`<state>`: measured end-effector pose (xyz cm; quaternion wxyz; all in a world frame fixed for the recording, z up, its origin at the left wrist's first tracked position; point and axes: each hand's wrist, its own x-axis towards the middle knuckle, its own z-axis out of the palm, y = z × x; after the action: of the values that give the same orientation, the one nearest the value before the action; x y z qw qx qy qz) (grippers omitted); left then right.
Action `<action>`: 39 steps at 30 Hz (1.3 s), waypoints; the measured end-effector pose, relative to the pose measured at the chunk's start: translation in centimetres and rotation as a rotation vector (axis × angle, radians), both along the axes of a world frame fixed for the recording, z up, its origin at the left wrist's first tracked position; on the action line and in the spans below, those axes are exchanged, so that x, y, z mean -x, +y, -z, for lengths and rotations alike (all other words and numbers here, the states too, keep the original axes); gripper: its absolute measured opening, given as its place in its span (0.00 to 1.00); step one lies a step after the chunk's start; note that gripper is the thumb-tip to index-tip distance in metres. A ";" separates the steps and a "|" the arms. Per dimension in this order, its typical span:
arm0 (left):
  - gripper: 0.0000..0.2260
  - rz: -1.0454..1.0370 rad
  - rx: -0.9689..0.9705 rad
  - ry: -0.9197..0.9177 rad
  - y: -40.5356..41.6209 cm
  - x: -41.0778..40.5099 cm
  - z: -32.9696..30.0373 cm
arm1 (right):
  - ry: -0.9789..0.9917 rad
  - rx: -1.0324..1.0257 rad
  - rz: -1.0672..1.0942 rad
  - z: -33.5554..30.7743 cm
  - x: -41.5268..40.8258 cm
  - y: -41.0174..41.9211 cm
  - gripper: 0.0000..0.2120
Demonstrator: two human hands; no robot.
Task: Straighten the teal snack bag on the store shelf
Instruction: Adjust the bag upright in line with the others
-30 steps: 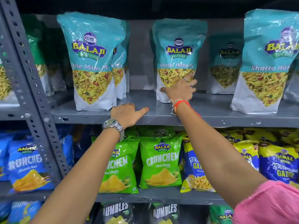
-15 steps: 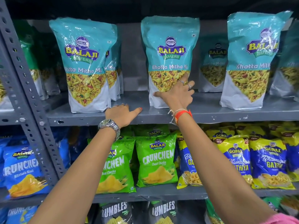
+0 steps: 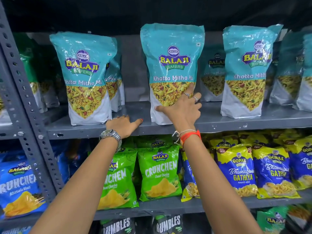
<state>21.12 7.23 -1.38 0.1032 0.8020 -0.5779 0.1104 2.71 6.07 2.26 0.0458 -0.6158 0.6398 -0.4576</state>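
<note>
The teal snack bag [image 3: 171, 65], a Balaji Khatta Mitha Mix pouch, stands upright in the middle of the grey upper shelf [image 3: 236, 124], near its front edge. My right hand [image 3: 181, 109] is spread over the bag's lower front. The thumb lies across the white base on the left and the ringed fingers wrap the right edge. My left hand [image 3: 122, 124] rests on the shelf's front lip just left of the bag, between it and another teal pouch [image 3: 84, 78], holding nothing.
More teal pouches [image 3: 246, 71] stand to the right and behind. A perforated grey upright [image 3: 25, 102] frames the left side. The shelf below carries green Crunchem bags [image 3: 159, 173], blue-yellow Gathiya bags [image 3: 236, 171] and blue Crunchex bags [image 3: 18, 186].
The middle teal bag has come forward toward the shelf's front edge under my right hand. My left hand has stayed on the shelf lip.
</note>
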 end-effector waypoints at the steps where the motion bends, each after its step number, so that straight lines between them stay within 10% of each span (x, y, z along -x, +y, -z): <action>1: 0.35 0.003 0.000 0.002 0.0 -0.1 0.0 | 0.002 0.005 0.003 0.0 0.1 0.2 0.64; 39: 0.35 -0.005 -0.021 0.007 0.0 0.1 -0.1 | -0.092 0.060 -0.103 0.9 -0.5 -0.7 0.60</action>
<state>21.03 7.19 -1.33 0.0964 0.8048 -0.5767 0.1019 3.21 5.37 1.38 0.0802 -0.6274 0.5902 -0.5015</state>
